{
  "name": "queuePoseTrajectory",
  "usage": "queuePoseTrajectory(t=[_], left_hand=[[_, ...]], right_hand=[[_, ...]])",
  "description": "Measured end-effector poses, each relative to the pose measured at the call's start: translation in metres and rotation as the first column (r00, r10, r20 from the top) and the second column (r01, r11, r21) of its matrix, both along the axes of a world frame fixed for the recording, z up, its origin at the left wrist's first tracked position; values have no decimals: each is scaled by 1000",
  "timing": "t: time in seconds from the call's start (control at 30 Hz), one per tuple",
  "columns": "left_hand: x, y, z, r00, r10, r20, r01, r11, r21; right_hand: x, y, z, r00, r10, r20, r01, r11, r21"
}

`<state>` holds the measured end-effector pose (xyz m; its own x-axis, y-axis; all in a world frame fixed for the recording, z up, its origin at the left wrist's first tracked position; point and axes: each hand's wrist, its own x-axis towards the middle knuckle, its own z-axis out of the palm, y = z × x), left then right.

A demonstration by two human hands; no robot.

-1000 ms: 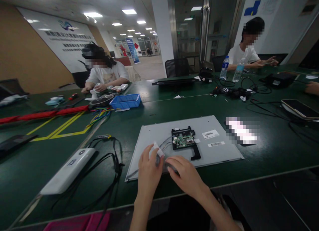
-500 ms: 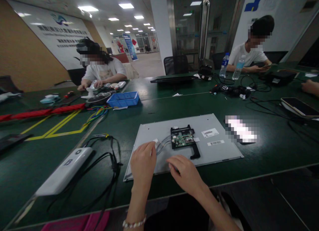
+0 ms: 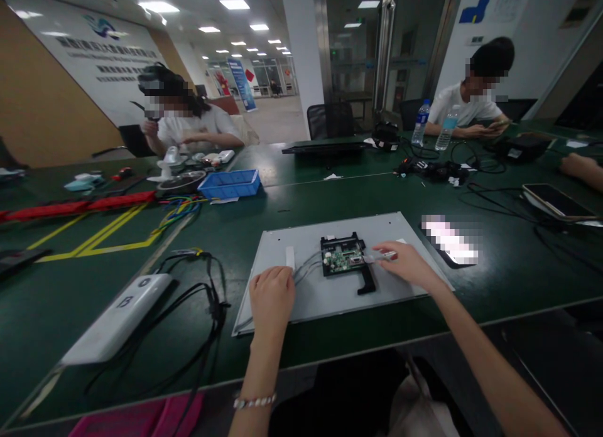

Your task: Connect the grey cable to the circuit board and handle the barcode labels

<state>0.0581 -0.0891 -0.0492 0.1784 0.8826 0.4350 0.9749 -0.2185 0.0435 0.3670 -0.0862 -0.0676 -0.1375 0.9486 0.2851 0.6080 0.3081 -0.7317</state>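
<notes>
A grey flat panel lies on the table in front of me. Fixed to it is a black bracket with a small green circuit board, and thin grey cables run left from the board. My left hand rests on the panel's left part, fingers bent together and tips hidden, just below a white strip. To the right of the board, my right hand pinches a thin, translucent whitish strip whose kind is blurred. It partly covers a paper label.
A white device marked B with black cables lies left. A phone is right of the panel. Farther off are a blue bin, bottles and a black flat object. Two people sit across; another person's hand shows right.
My right hand has moved right and away from me, from the panel's near edge to beside the board, and now pinches the thin strip. My left hand stays nearly in place; more white strip shows.
</notes>
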Motion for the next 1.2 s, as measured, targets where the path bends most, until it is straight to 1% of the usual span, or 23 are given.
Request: queuePoseTrajectory(t=[0.1, 0.2, 0.37, 0.5, 0.6, 0.73, 0.8, 0.87, 0.93, 1.0, 1.07, 1.13, 1.2], left_hand=[[-1, 1, -1, 999, 43, 34, -43, 999, -2], [-2, 2, -2, 995, 85, 43, -84, 996, -15], [-4, 2, -4, 991, 131, 22, -130, 991, -38], [-3, 2, -6, 987, 151, 44, -152, 988, 13], [0, 0, -4, 990, 116, 74, -121, 991, 60], [17, 2, 8, 995, -13, 102, 7, 998, 63], [31, 8, 16, 987, -88, 134, 84, 996, 30], [46, 17, 23, 974, -145, 173, 148, 989, -1], [60, 31, 26, 967, -168, 190, 175, 984, -18], [70, 46, 24, 971, -153, 181, 162, 986, -35], [75, 61, 19, 980, -119, 161, 129, 990, -54], [77, 73, 12, 986, -86, 140, 96, 993, -70], [75, 81, 4, 991, -62, 118, 72, 994, -84]], right_hand=[[9, 20, -5, 994, 109, 2, -109, 993, -53], [7, 33, -8, 987, 151, 53, -146, 985, -91], [2, 44, -10, 969, 170, 178, -137, 974, -181], [6, 43, -9, 980, 127, 152, -86, 964, -253], [18, 42, -8, 991, 62, 117, -26, 957, -290], [43, 46, -11, 983, -70, 172, 118, 951, -286], [54, 48, -15, 968, -111, 223, 174, 944, -282], [61, 48, -17, 951, -140, 277, 212, 945, -250], [64, 47, -17, 927, -179, 329, 252, 948, -194], [63, 46, -13, 906, -217, 363, 281, 950, -134], [57, 48, -4, 908, -214, 360, 263, 960, -92], [46, 52, 5, 931, -164, 327, 197, 978, -69], [29, 60, 13, 952, -94, 291, 111, 993, -43]])
